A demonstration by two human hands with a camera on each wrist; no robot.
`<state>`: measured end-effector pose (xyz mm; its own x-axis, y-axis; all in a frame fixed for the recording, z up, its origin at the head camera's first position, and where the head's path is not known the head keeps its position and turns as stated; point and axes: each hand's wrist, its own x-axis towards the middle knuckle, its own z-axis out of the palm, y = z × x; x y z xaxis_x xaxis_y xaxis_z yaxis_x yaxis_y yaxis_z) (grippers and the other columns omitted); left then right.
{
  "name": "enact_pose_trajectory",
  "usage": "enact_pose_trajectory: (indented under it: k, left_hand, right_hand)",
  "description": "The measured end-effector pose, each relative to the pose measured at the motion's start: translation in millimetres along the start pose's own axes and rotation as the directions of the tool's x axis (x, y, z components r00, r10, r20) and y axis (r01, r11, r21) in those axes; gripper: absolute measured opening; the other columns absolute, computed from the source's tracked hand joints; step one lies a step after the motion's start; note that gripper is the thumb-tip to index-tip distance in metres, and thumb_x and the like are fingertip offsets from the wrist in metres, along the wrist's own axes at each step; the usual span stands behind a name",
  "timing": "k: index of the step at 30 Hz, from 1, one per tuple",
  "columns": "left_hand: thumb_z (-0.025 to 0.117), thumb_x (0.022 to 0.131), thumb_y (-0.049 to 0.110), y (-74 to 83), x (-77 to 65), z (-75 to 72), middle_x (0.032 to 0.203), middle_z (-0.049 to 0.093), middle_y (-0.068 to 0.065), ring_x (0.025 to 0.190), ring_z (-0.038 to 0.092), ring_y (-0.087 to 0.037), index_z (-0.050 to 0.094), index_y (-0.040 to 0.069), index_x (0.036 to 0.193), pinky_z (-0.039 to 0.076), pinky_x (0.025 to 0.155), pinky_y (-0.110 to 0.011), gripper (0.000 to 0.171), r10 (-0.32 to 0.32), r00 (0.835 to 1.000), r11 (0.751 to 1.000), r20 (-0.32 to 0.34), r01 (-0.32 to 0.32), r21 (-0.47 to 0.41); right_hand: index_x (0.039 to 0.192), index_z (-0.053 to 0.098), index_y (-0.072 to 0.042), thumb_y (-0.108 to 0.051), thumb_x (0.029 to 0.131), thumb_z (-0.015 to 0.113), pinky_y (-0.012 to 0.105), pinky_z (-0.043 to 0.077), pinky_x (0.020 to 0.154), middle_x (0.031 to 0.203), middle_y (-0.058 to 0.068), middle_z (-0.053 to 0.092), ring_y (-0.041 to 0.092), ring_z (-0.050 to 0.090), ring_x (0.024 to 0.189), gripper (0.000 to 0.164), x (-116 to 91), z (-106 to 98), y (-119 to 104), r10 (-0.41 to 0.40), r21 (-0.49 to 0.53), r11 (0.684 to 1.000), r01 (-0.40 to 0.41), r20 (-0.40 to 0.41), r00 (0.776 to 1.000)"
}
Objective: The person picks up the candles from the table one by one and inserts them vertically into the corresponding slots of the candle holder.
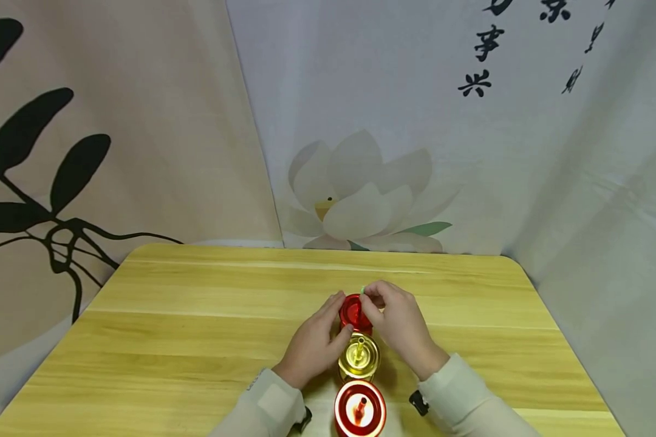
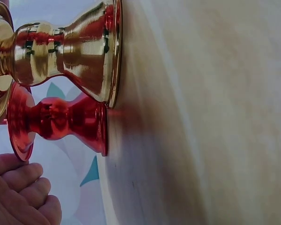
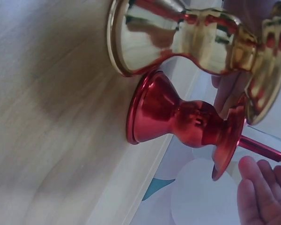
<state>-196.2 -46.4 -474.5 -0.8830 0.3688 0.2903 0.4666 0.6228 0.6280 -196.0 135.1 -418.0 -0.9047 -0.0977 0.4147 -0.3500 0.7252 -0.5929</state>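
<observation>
Three shiny candle holders stand in a row: a far red candle holder (image 1: pixel 354 311), a gold candle holder (image 1: pixel 359 359) and a near red candle holder (image 1: pixel 359 409). My left hand (image 1: pixel 314 343) rests along the left rim of the far red one, fingers mostly straight, thumb at its near side. At that holder's right side, my right hand (image 1: pixel 399 325) pinches a small pale-green piece (image 1: pixel 363 290) between thumb and forefinger. The right wrist view shows a thin red stem (image 3: pixel 260 148) rising from the dish, its tip at my right fingers; the green piece is hidden there.
The holders stand on a yellow wood-grain table (image 1: pixel 197 340). Behind its far edge hangs a pale curtain (image 1: pixel 393 91) printed with a lotus and dark characters. The gold holder touches or nearly touches both red ones; I cannot tell which.
</observation>
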Motion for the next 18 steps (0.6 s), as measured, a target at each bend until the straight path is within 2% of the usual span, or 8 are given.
enact_pose_trajectory:
  k: [10,18]
  left_hand:
    - [0.06,0.098,0.03,2.9,-4.0,-0.5,0.158,0.038,-0.006,0.144,0.038,-0.022,0.042,0.004,0.152,0.039,0.113,-0.044,0.062,-0.012,1.0,1.0,0.002,0.012,0.007]
    - [0.061,0.098,0.033,-0.1,-6.4,-0.6,0.159,0.038,-0.008,0.145,0.036,-0.022,0.039,0.004,0.154,0.036,0.115,-0.044,0.067,-0.023,1.0,1.0,0.0,0.023,-0.007]
  right_hand:
    - [0.101,0.073,-0.008,-0.018,0.092,0.071,0.03,0.059,0.07,0.091,-0.001,0.071,0.011,0.068,0.081,0.013,-7,-12,1,0.032,0.034,0.999,-0.032,-0.003,0.999]
    - [0.104,0.073,-0.007,-0.017,0.092,0.071,0.041,0.059,0.079,0.094,0.0,0.072,0.017,0.069,0.085,0.016,-19,-22,4,0.048,0.021,0.999,-0.049,0.044,0.998]
